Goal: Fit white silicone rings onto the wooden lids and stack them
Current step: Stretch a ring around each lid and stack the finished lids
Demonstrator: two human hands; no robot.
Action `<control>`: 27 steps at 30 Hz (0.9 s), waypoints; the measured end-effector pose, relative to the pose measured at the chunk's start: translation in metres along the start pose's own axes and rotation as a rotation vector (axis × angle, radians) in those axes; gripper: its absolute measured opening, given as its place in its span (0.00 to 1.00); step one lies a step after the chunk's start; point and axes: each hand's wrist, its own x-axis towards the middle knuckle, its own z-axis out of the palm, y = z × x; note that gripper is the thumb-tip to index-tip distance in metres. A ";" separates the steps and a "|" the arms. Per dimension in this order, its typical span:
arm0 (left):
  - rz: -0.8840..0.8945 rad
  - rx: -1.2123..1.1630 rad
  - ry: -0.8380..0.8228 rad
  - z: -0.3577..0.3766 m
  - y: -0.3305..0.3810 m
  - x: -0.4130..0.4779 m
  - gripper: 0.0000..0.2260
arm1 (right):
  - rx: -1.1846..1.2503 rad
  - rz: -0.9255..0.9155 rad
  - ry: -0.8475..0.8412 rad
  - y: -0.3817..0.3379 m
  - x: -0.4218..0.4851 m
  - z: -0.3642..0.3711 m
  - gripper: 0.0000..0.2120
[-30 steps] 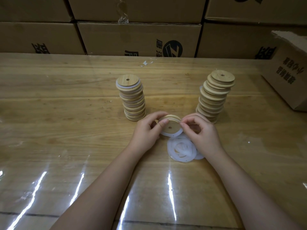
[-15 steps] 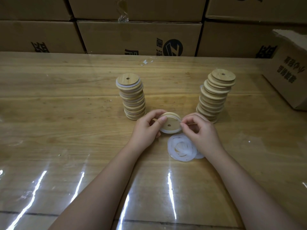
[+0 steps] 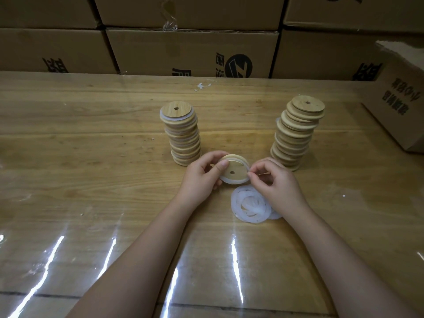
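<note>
Currently mid-fit, both hands up at bench centre. The left hand (image 3: pixel 202 177) grips the wooden lid (image 3: pixel 234 168), thumb on its face and fingers curled round the far rim, lid tilted toward the camera. The right hand (image 3: pixel 277 182) pinches the silicone ring (image 3: pixel 228 180) at the lid's right edge. White shows along the lower rim, so the ring looks partly seated; the far side can't be judged.

The loose rings (image 3: pixel 250 206) lie in a pile on the bench (image 3: pixel 91 157), just below the lid and partly under the right wrist. The left stack (image 3: pixel 183 136) holds ringed lids, the right stack (image 3: pixel 296 134) bare ones. Cardboard boxes (image 3: pixel 192 51) sit behind.

Risks:
- Pulling the ring over the right edge may pop it off the opposite side, since silicone snaps back.
- The ring could seat twisted and make the lid sit crooked when stacked.
- The right stack is staggered and leaning, its base just behind the right hand. A knuckle bump would likely topple it.
- The left stack is tall too, so a careless drop on top could shift it.
</note>
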 end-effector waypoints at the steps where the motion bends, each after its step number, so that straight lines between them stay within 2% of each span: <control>1: 0.003 0.001 -0.001 0.000 0.000 0.000 0.08 | -0.002 0.001 -0.001 0.000 0.000 0.000 0.06; 8: 0.030 0.032 0.000 0.000 0.001 -0.001 0.07 | 0.023 0.053 -0.030 0.002 0.000 0.000 0.05; 13: 0.112 0.157 -0.004 -0.002 0.000 -0.002 0.05 | 0.029 0.081 -0.049 0.004 -0.001 0.001 0.06; 19: 0.372 0.386 -0.006 0.002 0.001 -0.005 0.11 | 0.012 0.049 -0.070 0.003 -0.002 0.002 0.05; 23: 0.374 0.354 0.013 0.001 0.000 -0.004 0.10 | 0.066 0.072 -0.041 0.002 -0.003 0.001 0.04; 27: 0.316 0.342 -0.024 0.001 0.000 -0.005 0.11 | 0.119 0.097 0.028 0.003 -0.003 0.000 0.10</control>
